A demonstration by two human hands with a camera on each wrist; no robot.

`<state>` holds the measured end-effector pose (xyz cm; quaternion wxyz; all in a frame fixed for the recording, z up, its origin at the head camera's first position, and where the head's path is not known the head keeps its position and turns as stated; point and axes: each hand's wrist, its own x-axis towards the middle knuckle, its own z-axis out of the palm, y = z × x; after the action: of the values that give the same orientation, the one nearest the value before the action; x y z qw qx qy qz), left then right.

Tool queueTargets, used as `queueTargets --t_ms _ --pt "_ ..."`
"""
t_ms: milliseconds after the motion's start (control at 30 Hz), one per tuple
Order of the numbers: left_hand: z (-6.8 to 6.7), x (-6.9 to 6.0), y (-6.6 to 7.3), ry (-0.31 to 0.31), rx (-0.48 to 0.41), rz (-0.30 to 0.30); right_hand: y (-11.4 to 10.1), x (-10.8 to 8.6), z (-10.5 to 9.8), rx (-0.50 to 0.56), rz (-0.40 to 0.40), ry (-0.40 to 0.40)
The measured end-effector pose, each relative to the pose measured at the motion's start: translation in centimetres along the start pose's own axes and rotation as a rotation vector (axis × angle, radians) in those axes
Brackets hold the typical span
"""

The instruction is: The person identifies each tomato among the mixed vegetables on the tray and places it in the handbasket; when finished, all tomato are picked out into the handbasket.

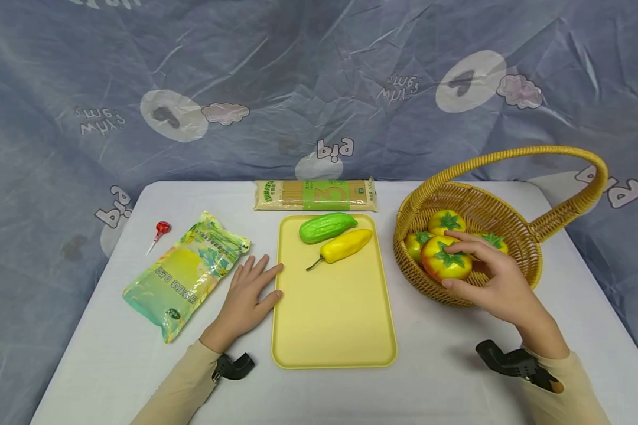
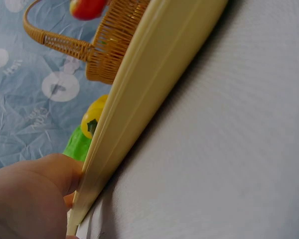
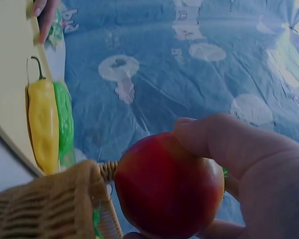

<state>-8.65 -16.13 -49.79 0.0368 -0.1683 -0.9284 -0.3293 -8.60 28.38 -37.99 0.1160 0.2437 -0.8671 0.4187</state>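
Note:
My right hand (image 1: 489, 277) grips a red-and-yellow tomato (image 1: 441, 265) with a green star-shaped top, thumb and fingers on opposite sides. In the right wrist view the tomato (image 3: 167, 186) appears over the rim of the wicker basket (image 3: 50, 199). Inside the basket (image 1: 526, 265) lie several more yellow-green tomatoes, partly hidden. My left hand (image 1: 247, 298) lies with spread fingers at the left edge of a yellow tray (image 1: 335, 324), its thumb and index fingertip touching the rim. A yellow pepper (image 1: 348, 245) and a green bumpy gourd (image 1: 326, 228) lie at the tray's far end.
A pack of noodles (image 1: 315, 195) lies behind the tray. Left of my left hand is a green-and-yellow packet (image 1: 186, 274), with a red lollipop (image 1: 162, 229) beyond it. The basket's tall handle (image 1: 510, 154) arches over the right side of the white table (image 1: 446, 378).

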Motion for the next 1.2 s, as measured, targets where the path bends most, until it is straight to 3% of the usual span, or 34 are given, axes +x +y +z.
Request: queueTargets --t_ms 333,567,1200 --pt "0.1 0.0 -0.2 -0.004 -0.001 -0.005 3.2 -0.7 -1.3 -0.014 0.125 0.088" --pt "0.1 0.0 -0.2 0.000 -0.001 -0.007 4.1 -1.0 -1.6 -0.059 0.191 0.056" --pt "0.2 0.0 -0.2 0.011 0.006 0.001 4.7 -1.0 -1.4 -0.244 0.230 -0.058"
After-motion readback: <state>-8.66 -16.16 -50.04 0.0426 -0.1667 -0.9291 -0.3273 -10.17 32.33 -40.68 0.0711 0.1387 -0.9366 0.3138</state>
